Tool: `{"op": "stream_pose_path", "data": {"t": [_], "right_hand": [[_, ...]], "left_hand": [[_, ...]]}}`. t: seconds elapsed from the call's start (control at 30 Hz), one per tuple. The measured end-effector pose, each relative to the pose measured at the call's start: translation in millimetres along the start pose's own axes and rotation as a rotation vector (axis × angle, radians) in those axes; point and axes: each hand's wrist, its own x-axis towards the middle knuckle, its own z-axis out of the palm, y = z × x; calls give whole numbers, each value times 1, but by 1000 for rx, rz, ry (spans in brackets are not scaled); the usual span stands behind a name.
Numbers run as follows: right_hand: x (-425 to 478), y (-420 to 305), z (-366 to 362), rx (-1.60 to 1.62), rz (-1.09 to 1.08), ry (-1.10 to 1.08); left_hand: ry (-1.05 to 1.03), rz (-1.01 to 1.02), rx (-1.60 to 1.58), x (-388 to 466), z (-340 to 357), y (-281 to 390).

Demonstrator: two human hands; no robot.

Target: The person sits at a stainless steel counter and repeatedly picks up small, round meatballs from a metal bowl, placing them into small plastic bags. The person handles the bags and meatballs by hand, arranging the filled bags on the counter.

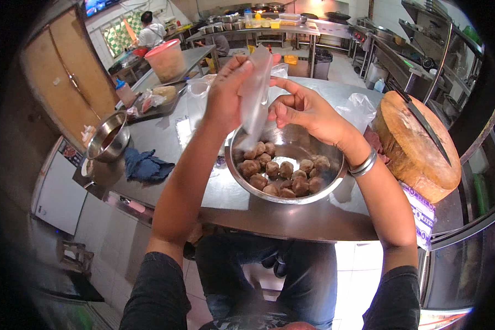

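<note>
My left hand (229,93) holds a thin clear plastic bag (255,88) upright above a steel bowl. My right hand (299,103) is raised beside the bag's right edge with its fingers curled. Its fingertips are close to the plastic, and whether they pinch it I cannot tell. Below both hands, the wide stainless-steel bowl (291,201) contains several brown meatballs (286,169), lying mostly toward the left and front. The bag's lower end overlaps the bowl's left side in the view.
A round wooden chopping block (412,144) with a knife (429,132) on it stands at right. Left are a blue cloth (148,165), a smaller steel bowl (107,138) and a dark tray (159,108). A red-lidded tub (165,62) stands farther back; a person (151,33) works beyond.
</note>
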Motion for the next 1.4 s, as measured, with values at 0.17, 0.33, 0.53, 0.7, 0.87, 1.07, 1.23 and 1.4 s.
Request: {"op": "stream_pose_path", "data": {"t": [0.17, 0.33, 0.53, 0.7, 0.87, 1.07, 1.23, 1.4], "right_hand": [[-1, 13, -5, -319, 34, 127], [-3, 9, -9, -147, 43, 133], [-1, 2, -4, -20, 70, 205], [-3, 2, -6, -61, 58, 248], [4, 15, -19, -104, -110, 486], [6, 13, -8, -409, -299, 699], [-1, 10, 11, -392, -357, 438], [-2, 9, 5, -454, -249, 480]], "left_hand": [[-8, 308, 516, -10, -4, -22], [248, 184, 44, -3, -27, -4], [547, 269, 343, 6, -60, -5], [652, 295, 333, 4, -55, -5], [694, 306, 644, 0, -40, 0], [140, 484, 768, -26, -2, 8], [-89, 193, 623, -44, 31, -13], [-12, -117, 556, -44, 27, 5]]}}
